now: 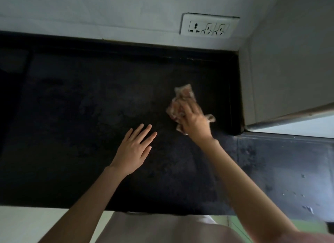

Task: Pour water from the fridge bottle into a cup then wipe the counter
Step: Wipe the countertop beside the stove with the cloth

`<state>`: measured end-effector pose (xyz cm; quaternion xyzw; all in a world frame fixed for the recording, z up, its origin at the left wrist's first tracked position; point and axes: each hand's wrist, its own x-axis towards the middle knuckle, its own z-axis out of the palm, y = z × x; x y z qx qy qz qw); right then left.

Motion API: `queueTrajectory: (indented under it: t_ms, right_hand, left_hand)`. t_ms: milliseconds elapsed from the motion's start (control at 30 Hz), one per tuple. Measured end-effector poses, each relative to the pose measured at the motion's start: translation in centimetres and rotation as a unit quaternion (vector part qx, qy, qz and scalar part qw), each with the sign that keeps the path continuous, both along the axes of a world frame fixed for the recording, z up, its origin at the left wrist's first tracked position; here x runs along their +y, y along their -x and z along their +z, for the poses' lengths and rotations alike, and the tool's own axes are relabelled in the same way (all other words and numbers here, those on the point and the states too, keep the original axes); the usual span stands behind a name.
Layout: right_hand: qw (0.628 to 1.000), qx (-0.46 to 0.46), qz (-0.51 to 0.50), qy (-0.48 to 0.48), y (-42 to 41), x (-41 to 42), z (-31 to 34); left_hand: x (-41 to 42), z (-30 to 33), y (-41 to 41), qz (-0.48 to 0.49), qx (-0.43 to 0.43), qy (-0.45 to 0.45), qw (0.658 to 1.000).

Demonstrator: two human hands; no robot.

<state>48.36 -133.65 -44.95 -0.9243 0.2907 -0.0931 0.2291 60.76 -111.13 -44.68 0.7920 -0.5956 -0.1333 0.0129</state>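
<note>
A black stone counter (81, 125) fills the middle of the head view. My right hand (194, 122) presses a crumpled, light patterned cloth (182, 96) onto the counter near its right end; the hand and cloth look motion-blurred. My left hand (134, 149) lies just above or on the counter to the left of the cloth, flat, fingers apart, holding nothing. No bottle or cup is in view.
A white wall with a socket plate (209, 26) runs along the counter's back edge. A grey wall or cabinet side (289, 71) closes off the right end. Lower right, a darker surface (289, 170) carries small water droplets. The counter's front edge is near my body.
</note>
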Motion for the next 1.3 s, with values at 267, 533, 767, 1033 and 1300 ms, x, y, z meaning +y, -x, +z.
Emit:
queueTrajectory:
  t_ms: [267, 533, 767, 1033, 1300]
  right_hand:
    - [0.99, 0.048, -0.13, -0.021, -8.0, -9.3, -0.1]
    - [0.997, -0.005, 0.074, 0.009, -4.1, 4.0, -0.2]
    - [0.992, -0.02, -0.122, 0.009, 7.9, 2.2, -0.2]
    - [0.999, 0.005, -0.048, 0.006, 2.1, 5.9, 0.8]
    - [0.999, -0.006, -0.042, -0.03, 13.2, 8.3, 0.7]
  left_hand:
    - [0.1, -0.2, 0.2, -0.001, -0.002, 0.002, 1.0]
    - [0.0, 0.1, 0.3, -0.001, -0.017, -0.013, 1.0]
    - [0.0, 0.3, 0.5, 0.007, -0.009, -0.011, 1.0]
    - [-0.2, 0.8, 0.8, 0.009, -0.014, -0.039, 0.999]
    - [-0.2, 0.9, 1.1, 0.018, -0.014, -0.045, 0.999]
